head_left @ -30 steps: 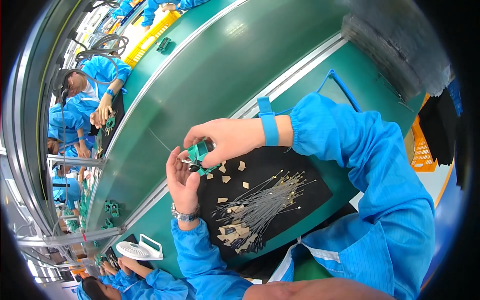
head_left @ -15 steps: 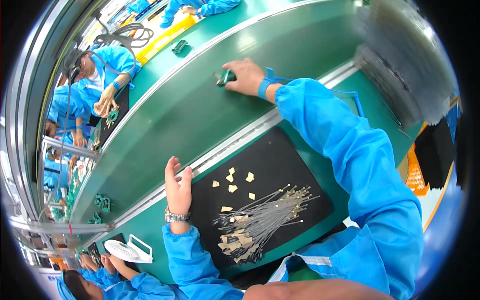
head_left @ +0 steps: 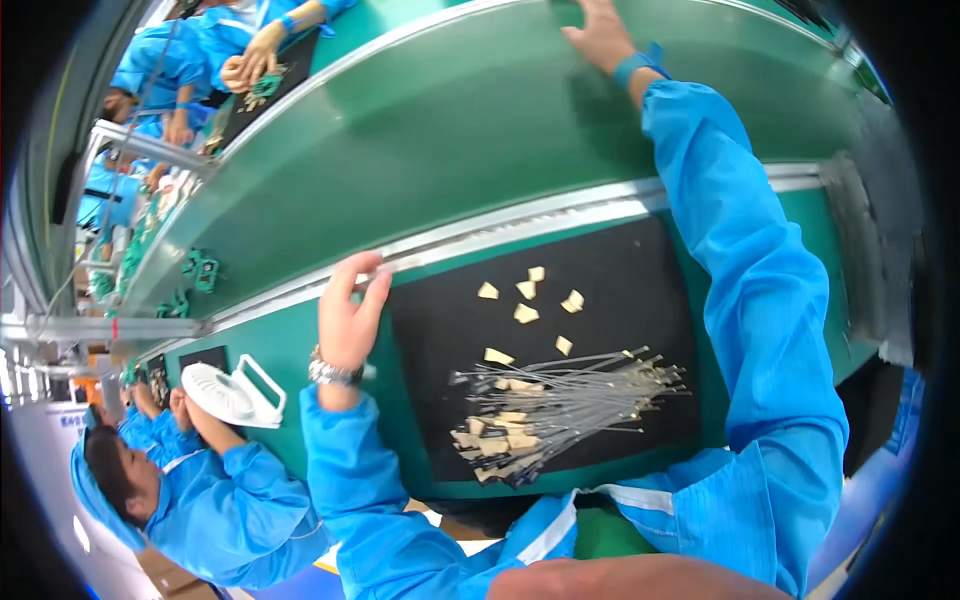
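Behind the worktop [head_left: 290, 345], a blurrily lettered white panel [head_left: 68, 440] is showing, while beside grey wires [head_left: 590, 385] the left hand [head_left: 345, 325] is hanging parted, the right hand's [head_left: 603, 38] grip lying unseen.

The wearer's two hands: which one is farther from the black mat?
The right hand, with the blue wrist strap: it is beyond the metal rail, while the left hand, with a metal wristband, is close beside the black mat.

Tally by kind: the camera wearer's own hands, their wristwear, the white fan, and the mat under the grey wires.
Left hand and right hand: 2
Blue wrist strap: 1
Metal wristband: 1
White fan: 1
Black mat: 1
Total: 6
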### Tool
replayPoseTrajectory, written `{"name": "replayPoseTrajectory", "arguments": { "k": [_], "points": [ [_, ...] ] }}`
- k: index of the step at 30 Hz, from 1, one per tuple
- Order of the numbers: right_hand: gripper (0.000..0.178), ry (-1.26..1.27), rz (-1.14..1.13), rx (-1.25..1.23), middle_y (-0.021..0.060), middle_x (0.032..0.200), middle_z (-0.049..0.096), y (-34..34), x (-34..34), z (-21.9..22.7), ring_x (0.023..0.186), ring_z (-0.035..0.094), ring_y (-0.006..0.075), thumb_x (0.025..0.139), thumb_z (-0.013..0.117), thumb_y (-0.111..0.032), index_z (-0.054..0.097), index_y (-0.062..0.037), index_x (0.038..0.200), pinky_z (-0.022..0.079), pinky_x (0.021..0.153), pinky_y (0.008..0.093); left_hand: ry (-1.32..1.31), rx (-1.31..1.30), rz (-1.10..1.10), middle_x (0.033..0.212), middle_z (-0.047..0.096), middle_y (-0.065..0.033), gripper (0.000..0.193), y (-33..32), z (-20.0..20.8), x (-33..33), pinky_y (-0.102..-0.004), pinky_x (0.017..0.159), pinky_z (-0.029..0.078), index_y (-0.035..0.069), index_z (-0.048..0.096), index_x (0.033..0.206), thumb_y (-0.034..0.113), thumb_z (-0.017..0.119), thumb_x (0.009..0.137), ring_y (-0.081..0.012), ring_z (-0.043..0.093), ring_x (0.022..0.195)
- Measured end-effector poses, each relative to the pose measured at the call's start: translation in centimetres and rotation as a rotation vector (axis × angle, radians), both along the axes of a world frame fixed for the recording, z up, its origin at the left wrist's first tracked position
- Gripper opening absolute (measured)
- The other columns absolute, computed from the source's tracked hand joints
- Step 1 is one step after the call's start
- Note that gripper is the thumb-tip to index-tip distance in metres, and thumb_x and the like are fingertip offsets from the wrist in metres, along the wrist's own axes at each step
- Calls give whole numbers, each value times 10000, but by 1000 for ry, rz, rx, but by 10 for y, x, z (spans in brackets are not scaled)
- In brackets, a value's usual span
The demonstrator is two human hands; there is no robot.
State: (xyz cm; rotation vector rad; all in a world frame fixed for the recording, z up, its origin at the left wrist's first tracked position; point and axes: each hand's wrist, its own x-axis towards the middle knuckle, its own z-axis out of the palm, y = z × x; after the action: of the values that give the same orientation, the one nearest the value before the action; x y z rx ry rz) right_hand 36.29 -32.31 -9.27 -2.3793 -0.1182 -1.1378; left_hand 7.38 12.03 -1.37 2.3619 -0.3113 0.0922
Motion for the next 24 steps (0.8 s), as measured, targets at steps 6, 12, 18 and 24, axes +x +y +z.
{"name": "replayPoseTrajectory", "arguments": {
  "k": [6,12,18,24],
  "points": [
    [309,383,563,-43,204,1055,637,84,-176,69,984,613,376,814,631,-230,671,-30,1046,500,887,432,7,29,-494,1067,620,-94,317,-49,30,-51,-372,842,494,59,683,1017,30,777,715,-300,584,985],
    [231,461,750,-176,116,1051,611,111,-294,91,983,604,320,852,656,-186,640,-68,1050,497,856,417,-125,221,-756,984,619,-44,190,-77,20,-48,-369,826,465,75,691,954,31,708,769,-270,546,950],
    [186,351,713,-67,104,956,633,91,-316,119,894,633,287,865,648,-159,646,-52,1017,515,790,382,35,46,-278,936,681,-119,91,-81,23,-62,-282,704,524,-5,595,998,22,516,963,-177,676,776],
    [219,587,959,-73,102,851,621,78,-349,141,767,618,273,876,666,-220,649,-37,994,509,711,374,164,-281,-171,885,666,-66,80,-70,31,-70,-248,694,516,-10,592,1014,33,550,961,-117,656,793]
  ]
}}
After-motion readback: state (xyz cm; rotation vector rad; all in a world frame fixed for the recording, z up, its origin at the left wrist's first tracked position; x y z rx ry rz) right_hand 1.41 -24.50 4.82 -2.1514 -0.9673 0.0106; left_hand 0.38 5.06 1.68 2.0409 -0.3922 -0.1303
